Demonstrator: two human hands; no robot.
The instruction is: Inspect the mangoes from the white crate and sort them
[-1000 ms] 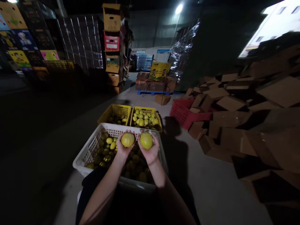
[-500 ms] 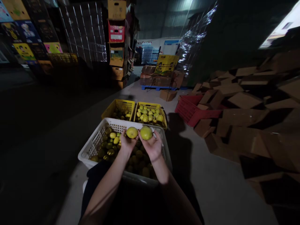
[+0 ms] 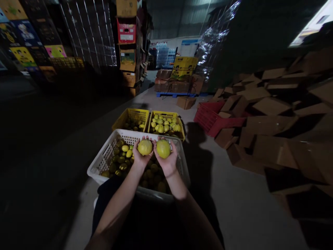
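Note:
A yellow lemon [image 3: 145,147] rests in my left hand [image 3: 141,159], with the fingers curled around it. My right hand [image 3: 169,163] cups a greener lemon [image 3: 163,149] right beside the first. Both fruits are held up side by side over a white plastic crate [image 3: 97,169] in front of my lap. Many more lemons [image 3: 125,148] lie inside that crate, partly in shadow and partly hidden behind my hands and forearms.
Past the white crate stand two yellow crates, the left [image 3: 117,122] and the right [image 3: 182,129], both with lemons. A red crate [image 3: 208,118] and a heap of cardboard boxes [image 3: 273,125] lie to the right. Farther back, a blue pallet [image 3: 174,94] bears boxes.
Both lemons have turned in my hands, showing a different side. My fingers now wrap farther round them, and the fingertips show behind the fruit.

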